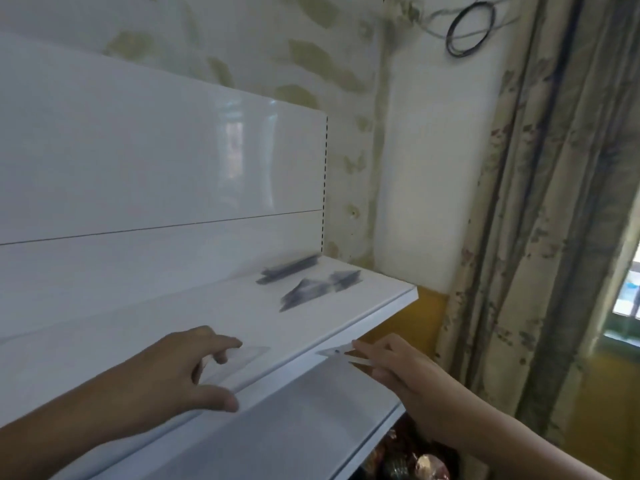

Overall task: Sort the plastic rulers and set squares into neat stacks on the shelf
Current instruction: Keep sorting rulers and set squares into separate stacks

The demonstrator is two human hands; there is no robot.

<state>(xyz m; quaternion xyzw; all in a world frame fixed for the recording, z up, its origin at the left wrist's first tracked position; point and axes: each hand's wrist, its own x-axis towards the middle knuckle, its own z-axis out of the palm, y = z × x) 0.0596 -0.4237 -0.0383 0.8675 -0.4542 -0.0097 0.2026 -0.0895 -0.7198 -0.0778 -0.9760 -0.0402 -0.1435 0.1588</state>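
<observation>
The left hand rests on the white shelf, fingers relaxed and touching a clear set square near the front edge, probably to steady or slide it. The right hand pinches a clear plastic ruler or set square at the shelf's front lip; blur hides which. Two dark, blurred stacks lie well apart from the hands: rulers against the back panel, set squares just in front.

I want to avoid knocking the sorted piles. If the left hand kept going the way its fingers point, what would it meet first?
The left hand already touches a clear set square on the shelf. Farther along that line lies the blurred set-square pile, though depth is uncertain.
</observation>
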